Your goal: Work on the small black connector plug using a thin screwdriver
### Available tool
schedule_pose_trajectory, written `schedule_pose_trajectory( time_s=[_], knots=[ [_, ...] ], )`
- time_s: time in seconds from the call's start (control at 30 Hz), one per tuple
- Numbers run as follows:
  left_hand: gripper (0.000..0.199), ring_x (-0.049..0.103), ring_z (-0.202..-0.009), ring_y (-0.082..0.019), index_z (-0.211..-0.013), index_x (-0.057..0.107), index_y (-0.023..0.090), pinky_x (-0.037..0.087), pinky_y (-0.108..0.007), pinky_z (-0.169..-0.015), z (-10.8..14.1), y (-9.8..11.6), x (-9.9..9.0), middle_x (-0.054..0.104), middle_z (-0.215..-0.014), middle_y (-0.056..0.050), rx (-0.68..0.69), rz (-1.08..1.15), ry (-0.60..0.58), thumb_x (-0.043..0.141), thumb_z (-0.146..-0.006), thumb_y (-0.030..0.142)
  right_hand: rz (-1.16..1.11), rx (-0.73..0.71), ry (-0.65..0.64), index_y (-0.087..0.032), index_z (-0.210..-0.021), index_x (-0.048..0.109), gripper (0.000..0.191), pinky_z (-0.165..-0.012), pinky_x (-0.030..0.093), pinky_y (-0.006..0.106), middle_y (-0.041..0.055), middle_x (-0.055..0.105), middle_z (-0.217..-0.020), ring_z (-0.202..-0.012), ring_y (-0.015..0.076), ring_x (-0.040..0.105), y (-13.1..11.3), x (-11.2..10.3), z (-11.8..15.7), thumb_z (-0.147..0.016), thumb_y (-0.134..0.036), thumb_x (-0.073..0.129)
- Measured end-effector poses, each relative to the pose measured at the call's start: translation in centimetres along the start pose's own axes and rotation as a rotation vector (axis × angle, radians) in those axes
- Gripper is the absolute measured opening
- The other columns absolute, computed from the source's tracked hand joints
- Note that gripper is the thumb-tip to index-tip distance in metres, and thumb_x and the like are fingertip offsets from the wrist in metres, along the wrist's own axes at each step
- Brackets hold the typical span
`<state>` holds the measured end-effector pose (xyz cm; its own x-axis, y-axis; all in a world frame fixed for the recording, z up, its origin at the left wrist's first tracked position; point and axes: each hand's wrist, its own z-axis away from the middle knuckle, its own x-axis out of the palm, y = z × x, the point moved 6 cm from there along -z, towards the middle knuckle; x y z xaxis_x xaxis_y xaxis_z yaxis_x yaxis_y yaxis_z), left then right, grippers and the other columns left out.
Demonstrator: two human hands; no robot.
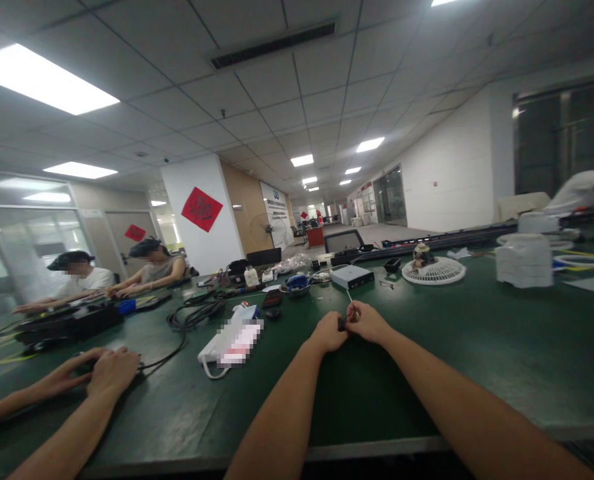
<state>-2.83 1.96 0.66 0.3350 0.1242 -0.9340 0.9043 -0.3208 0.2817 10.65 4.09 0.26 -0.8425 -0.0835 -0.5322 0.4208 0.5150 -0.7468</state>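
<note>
In the head view my left hand (329, 333) is closed around a small dark part (341, 324) above the green table. Too little of that part shows to tell its kind. My right hand (371, 324) meets it at the fingertips, pinching a thin, pale rod-like tool (349, 297) that points up and away from me; its exact kind is unclear. Just beyond both hands lies a flat silver-grey box (351, 277) with a dark front side. A black computer mouse (273, 313) rests to the left of my hands.
A white fan grille (433, 271) and a white round housing (525, 260) stand to the right. At left lie a white bag (221, 343) and black cables (191, 313). A co-worker's hands (111, 370) work close on my left. The table's front edge (377, 448) is near me.
</note>
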Motion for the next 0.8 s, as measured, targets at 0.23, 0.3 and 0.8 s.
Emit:
schedule_pose_trajectory(
  time_s=[0.23,0.3,0.8],
  knots=[
    [0.029,0.065,-0.105,-0.024,-0.12,0.063,0.015,0.056,-0.045,-0.09,0.2,0.7,-0.5,0.065,-0.121,-0.01,0.022,0.005,0.04,0.064,-0.097,0.033,-0.028,-0.022,0.044,-0.014,-0.108,0.067,0.02,-0.078,0.059,0.037,0.0051,0.07,-0.103,-0.087,0.0183,0.069,-0.2,-0.1,0.1,-0.097,-0.03,0.066],
    [0.029,0.065,-0.105,-0.024,-0.12,0.063,0.015,0.056,-0.045,-0.09,0.2,0.7,-0.5,0.065,-0.121,-0.01,0.026,0.013,0.05,0.064,-0.097,0.033,-0.041,-0.026,0.04,-0.014,-0.106,0.067,0.019,-0.077,0.059,0.037,0.0049,0.07,-0.102,-0.086,0.0179,0.069,-0.1,-0.2,0.1,-0.097,-0.031,0.065],
    [0.029,0.066,-0.103,-0.023,-0.121,0.063,0.015,0.057,-0.044,-0.089,0.5,1.2,-2.0,0.066,-0.119,-0.009,0.013,0.044,0.114,0.063,-0.098,0.033,-0.287,-0.03,0.022,-0.014,-0.114,0.065,0.022,-0.076,0.059,0.037,0.0061,0.069,-0.108,-0.088,0.0186,0.069,-0.6,0.2,-0.1,-0.097,-0.03,0.065]
  ],
)
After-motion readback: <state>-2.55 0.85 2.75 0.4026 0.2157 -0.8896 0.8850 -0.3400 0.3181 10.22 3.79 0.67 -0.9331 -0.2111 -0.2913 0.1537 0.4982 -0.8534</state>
